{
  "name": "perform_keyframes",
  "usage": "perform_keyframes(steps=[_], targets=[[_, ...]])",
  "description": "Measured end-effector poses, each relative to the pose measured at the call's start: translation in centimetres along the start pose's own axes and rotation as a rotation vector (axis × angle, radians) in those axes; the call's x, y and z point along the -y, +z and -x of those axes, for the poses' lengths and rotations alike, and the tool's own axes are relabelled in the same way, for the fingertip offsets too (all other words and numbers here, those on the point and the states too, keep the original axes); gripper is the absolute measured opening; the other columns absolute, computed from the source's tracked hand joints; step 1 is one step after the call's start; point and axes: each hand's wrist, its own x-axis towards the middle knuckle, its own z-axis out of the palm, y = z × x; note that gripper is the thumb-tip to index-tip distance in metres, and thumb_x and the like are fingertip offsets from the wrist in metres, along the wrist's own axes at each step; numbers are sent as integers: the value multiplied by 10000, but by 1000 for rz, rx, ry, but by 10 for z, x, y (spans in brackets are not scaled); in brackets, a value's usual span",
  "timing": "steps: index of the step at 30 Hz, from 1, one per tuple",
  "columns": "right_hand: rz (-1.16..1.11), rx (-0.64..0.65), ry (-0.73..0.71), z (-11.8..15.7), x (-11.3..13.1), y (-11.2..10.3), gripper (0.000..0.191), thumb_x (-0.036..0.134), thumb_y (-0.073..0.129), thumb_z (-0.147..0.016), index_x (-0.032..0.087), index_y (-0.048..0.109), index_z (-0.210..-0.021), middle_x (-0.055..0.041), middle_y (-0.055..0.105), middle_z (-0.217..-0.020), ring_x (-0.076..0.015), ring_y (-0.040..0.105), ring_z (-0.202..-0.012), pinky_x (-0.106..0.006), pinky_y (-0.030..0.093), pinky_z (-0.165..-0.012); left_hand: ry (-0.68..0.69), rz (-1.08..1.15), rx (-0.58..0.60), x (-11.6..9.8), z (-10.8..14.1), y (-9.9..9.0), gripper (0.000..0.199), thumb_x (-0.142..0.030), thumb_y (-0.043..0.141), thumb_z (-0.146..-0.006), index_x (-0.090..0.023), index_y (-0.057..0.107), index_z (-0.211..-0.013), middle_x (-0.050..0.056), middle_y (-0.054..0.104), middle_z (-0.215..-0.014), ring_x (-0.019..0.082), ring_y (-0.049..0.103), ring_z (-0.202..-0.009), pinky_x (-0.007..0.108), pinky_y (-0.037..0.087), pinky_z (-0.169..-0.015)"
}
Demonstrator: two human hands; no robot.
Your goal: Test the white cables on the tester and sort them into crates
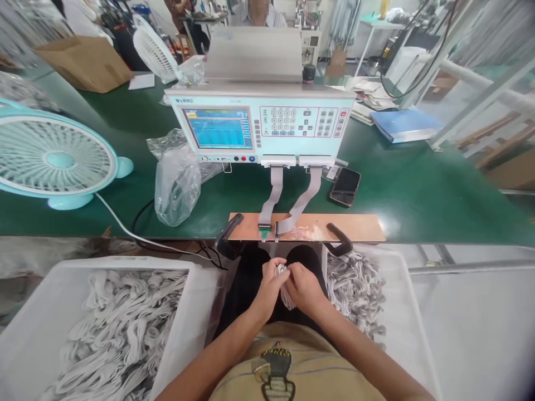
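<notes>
Over my lap, my left hand (271,281) and my right hand (304,285) meet around a coiled white cable (286,298). Fingers of both hands are closed on its upper end, and the looped bundle hangs down between them. The cable's plugs, if any, are hidden by my fingers. Just beyond the hands, a copper-coloured board (359,225) lies along the table edge. On it sit a small green connector board (264,233) and a second connector (276,229), each joined by a grey ribbon cable (299,207) to the tester (301,146) with a lit blue screen.
A white bin (190,312) of coiled cables stands at my left, another bin (412,312) at my right. Black clamps (229,236) grip the board. On the green table are a phone (345,187), a fan (58,159), a plastic bag (178,184) and a blue folder (407,123).
</notes>
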Motion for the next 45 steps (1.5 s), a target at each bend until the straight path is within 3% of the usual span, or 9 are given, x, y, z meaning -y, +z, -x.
perform_keyframes(steps=[4, 13, 15, 20, 24, 27, 35, 40, 45], targets=[[-151, -10, 2, -9, -8, 2, 60, 163, 434, -792, 198, 482, -797, -4, 508, -689, -138, 470, -616, -245, 364, -575, 176, -112, 33, -6, -3, -18, 284, -180, 578, -695, -204, 579, -978, 39, 518, -997, 175, 510, -949, 284, 381, -867], [-328, -119, 105, -43, 1, 10, 166, 289, 432, -852, 195, 547, -781, -4, 542, -679, -141, 490, -629, -244, 389, -605, 367, -401, 65, -33, -29, -46, 47, -224, 589, -677, -184, 613, -669, 1, 519, -729, 123, 478, -659, 234, 395, -625], [-314, -128, 103, -48, 3, 12, 168, 289, 447, -845, 193, 556, -760, -6, 550, -681, -144, 496, -638, -247, 391, -615, 272, -342, 100, -37, -34, -48, 79, -231, 607, -649, -168, 588, -605, -2, 505, -701, 113, 469, -638, 224, 407, -598], [-309, -96, 71, -53, 6, 10, 174, 282, 458, -844, 192, 582, -762, -23, 581, -714, -153, 514, -670, -259, 402, -636, -310, 183, 391, -40, -39, -55, 126, -279, 578, -663, -173, 524, -706, -10, 493, -643, 122, 494, -602, 237, 479, -486], [-392, -69, 40, -52, 5, 7, 185, 299, 466, -841, 192, 599, -769, -24, 585, -720, -153, 523, -679, -264, 414, -654, -477, 457, 487, -33, -40, -59, 141, -263, 569, -672, -189, 510, -777, -12, 506, -683, 136, 536, -651, 309, 538, -495], [-532, -69, 132, -52, 0, 8, 202, 345, 482, -833, 187, 593, -772, -9, 566, -681, -142, 506, -630, -251, 416, -608, -408, 497, 462, -26, -40, -55, 144, -299, 568, -707, -180, 509, -763, -5, 524, -673, 135, 548, -627, 300, 538, -469], [-716, -101, 310, -57, -5, 19, 223, 384, 546, -779, 171, 593, -732, 12, 542, -633, -121, 471, -568, -236, 397, -552, -141, 395, 97, -13, -40, -40, 258, -338, 687, -647, -124, 574, -739, -6, 566, -622, 83, 519, -495, 220, 497, -456], [-830, -86, 409, -60, 6, 14, 216, 381, 596, -737, 166, 608, -719, 18, 549, -595, -109, 462, -524, -229, 380, -514, -141, 413, 133, -12, -42, -47, 274, -337, 703, -636, -123, 597, -771, 8, 597, -640, 92, 529, -492, 223, 478, -453], [-1076, -59, 566, -65, 12, 11, 229, 374, 679, -655, 155, 613, -673, 12, 576, -574, -102, 476, -489, -227, 382, -491, 20, 93, 311, -19, -46, -58, 270, -391, 559, -760, -131, 611, -709, -2, 554, -559, 97, 498, -478, 216, 442, -478]])
